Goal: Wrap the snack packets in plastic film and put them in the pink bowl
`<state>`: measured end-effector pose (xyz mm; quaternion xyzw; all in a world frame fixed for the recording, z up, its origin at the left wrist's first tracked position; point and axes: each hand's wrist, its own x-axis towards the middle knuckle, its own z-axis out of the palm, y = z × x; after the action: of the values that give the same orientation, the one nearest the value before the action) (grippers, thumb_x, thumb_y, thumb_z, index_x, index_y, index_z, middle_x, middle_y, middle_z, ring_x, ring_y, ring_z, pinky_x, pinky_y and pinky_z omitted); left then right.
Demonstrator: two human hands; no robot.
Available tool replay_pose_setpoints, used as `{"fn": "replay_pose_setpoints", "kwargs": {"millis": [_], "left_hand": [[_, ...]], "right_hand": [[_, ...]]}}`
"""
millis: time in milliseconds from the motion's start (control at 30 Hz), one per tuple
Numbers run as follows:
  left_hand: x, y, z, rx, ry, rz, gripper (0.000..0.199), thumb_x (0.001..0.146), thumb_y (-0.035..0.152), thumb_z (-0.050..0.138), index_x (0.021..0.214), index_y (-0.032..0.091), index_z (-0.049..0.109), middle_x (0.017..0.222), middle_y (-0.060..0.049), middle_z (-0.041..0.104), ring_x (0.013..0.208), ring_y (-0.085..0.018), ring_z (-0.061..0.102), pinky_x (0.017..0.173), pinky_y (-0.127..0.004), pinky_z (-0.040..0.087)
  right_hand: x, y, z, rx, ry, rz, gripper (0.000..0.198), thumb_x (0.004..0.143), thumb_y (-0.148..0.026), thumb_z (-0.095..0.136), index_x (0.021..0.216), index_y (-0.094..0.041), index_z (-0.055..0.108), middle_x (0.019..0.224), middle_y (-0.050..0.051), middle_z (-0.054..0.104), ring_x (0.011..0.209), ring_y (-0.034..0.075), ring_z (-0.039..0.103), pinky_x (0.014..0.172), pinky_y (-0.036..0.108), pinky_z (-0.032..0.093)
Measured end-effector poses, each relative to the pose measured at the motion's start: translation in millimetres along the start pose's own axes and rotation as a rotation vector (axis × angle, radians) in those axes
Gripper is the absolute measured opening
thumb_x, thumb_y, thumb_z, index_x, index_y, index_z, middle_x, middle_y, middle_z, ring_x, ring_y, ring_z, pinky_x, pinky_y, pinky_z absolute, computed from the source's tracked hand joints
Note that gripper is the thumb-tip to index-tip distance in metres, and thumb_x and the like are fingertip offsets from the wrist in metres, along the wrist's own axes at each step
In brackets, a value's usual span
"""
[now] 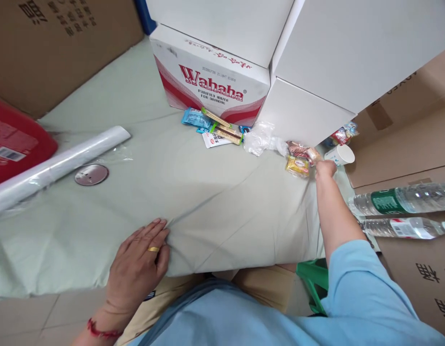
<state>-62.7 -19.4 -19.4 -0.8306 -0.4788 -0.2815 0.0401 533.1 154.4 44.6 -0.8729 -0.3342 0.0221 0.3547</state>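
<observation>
Closest thing here is the wearer's light-blue fabric shirt [215,317], bunched at the bottom. Best readable print is on the white-and-red cardboard carton [211,81]: "Wahaha® PURIFIED WATER FOR DRINKING", plus a stamped code and some Chinese characters on its top edge. The brown corrugated box [63,53] at upper left has black Chinese characters too, and the glossy red plastic container [16,139] under it shows a barcode, too small to read. Right hand [326,168] is curled at the far end of the creased pale-green tablecloth [222,206], right up against a pinkish-tan wrapped snack [313,155]; its fingertips are hidden, so I can't tell how closed they are or if they've got hold of it. Next to that are a shiny yellow snack packet [297,166] and a reddish-brown wrapped snack [297,148], then crumpled clear plastic [260,139]. Left hand [139,262], with a gold-coloured ring, lies flat on the cloth, fingers extended, gripping nothing.
</observation>
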Motion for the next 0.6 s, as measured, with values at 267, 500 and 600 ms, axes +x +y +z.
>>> {"fn": "replay_pose_setpoints", "kwargs": {"millis": [267,500,600], "left_hand": [[-1.0,1.7,0.5,-0.005,0.033,-0.012,0.043,0.089,0.010,0.062,0.131,0.019,0.066,0.135,-0.015,0.075,0.122,-0.031,0.073,0.105,-0.047,0.055],[-1.0,4.3,-0.2,-0.029,0.018,-0.042,0.033,0.091,0.010,0.058,0.122,0.018,0.069,0.132,-0.014,0.076,0.125,-0.030,0.072,0.107,-0.046,0.056],[-3.1,4.2,0.6,-0.038,0.039,-0.064,0.028,0.093,0.009,0.058,0.117,0.018,0.069,0.130,-0.014,0.077,0.123,-0.029,0.073,0.106,-0.045,0.057]], "right_hand": [[-48.8,-63.6,33.6,-0.123,-0.159,-0.393,0.030,0.088,-0.010,0.061,0.114,-0.014,0.075,0.127,0.016,0.069,0.111,0.021,0.062,0.103,0.031,0.043],[-88.1,-84.6,61.5,-0.258,-0.204,-0.373,0.031,0.091,-0.009,0.049,0.108,-0.012,0.075,0.117,0.019,0.072,0.103,0.026,0.066,0.095,0.039,0.047],[-122.5,-69.5,55.7,0.097,-0.152,-0.324,0.024,0.090,-0.026,0.058,0.106,-0.015,0.072,0.101,0.011,0.073,0.087,0.021,0.064,0.084,0.032,0.050]]}}
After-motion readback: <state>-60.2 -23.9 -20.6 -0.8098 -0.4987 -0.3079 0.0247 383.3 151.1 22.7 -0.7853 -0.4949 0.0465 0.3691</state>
